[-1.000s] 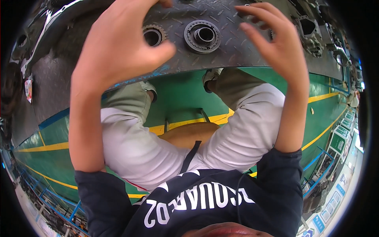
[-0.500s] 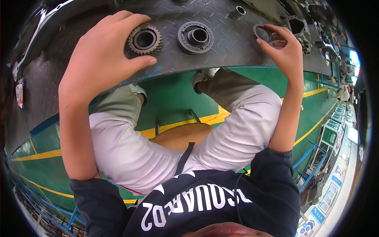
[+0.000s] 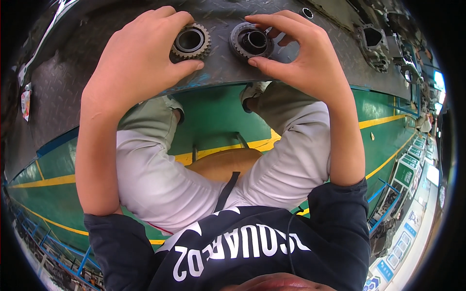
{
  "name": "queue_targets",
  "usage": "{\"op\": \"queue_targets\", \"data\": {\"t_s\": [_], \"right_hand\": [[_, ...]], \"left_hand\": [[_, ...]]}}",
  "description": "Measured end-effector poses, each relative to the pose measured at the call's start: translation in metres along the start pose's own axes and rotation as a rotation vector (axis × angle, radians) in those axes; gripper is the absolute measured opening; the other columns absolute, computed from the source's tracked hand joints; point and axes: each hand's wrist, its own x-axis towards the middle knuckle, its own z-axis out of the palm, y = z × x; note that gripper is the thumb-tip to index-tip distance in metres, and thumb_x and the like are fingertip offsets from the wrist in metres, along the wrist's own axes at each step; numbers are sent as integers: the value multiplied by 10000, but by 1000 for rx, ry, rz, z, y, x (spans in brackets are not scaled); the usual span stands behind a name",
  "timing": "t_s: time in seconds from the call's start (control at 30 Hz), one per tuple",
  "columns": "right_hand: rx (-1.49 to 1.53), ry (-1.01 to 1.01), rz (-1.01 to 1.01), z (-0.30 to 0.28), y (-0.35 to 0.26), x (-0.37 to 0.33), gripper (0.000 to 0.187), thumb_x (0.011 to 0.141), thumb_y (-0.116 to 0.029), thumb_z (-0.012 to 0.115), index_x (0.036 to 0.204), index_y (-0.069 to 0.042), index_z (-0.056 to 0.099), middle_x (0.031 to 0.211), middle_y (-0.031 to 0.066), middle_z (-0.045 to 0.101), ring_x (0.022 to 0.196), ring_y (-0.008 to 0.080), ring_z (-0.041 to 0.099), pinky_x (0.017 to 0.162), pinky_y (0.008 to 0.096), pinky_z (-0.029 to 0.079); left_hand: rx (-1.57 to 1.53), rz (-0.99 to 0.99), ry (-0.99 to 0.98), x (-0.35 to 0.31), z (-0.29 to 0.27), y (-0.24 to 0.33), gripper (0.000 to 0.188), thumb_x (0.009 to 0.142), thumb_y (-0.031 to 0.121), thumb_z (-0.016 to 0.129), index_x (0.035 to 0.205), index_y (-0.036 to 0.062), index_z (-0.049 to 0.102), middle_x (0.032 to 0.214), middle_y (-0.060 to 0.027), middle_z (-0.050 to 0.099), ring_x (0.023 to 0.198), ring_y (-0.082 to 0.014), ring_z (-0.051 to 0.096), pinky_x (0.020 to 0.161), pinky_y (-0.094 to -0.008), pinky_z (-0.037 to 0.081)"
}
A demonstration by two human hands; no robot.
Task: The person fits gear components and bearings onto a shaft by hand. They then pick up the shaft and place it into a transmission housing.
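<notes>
head view: one left hand [image 3: 138, 58], thumb and fingers curved apart around a brownish toothed gear [image 3: 204, 44] on the bench [image 3: 219, 72], contact uncertain; one right hand [image 3: 310, 48], thumb and fingertips closed on the rim of a thin dark toothed ring [image 3: 236, 46], held around a short tubular collar [image 3: 255, 50], seating not clear. step in hand, by judgement, positioning of ring about collar, next move calling for level ring and even finger pressure. materials: machined metal gear, smooth round bore, squared teeth; dull grey metal collar; dark bench top, raised tread pattern.
</notes>
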Motion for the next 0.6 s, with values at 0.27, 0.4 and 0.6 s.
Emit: {"op": "queue_targets", "data": {"t_s": [0.27, 0.4, 0.6], "right_hand": [[-49, 13, -7, -2, 4, -4, 584, 782, -140, 882, 1347, -119, 734, 1195, 50, 758, 1109, 201, 676, 844, 326, 534], [-35, 37, -19, -1, 6, -4, 571, 777, -160, 888, 1330, -135, 751, 1240, 44, 748, 1126, 200, 664, 832, 320, 526], [-94, 4, -18, -15, -14, -3, 577, 810, -188, 857, 1348, -49, 702, 1190, 140, 708, 1115, 310, 677, 942, 410, 544]], "left_hand": [[-119, 12, 41, 3, 1, -5, 504, 790, 258, 897, 1191, 24, 702, 1109, -126, 704, 1029, -345, 700, 903, -388, 564], [-167, 1, 36, 2, 1, -9, 496, 782, 234, 899, 1176, 7, 700, 1087, -120, 704, 1000, -324, 707, 884, -379, 565], [-418, 124, 232, 11, 2, -4, 501, 725, 195, 921, 1123, -40, 728, 959, -137, 675, 839, -284, 674, 780, -359, 561]]}}
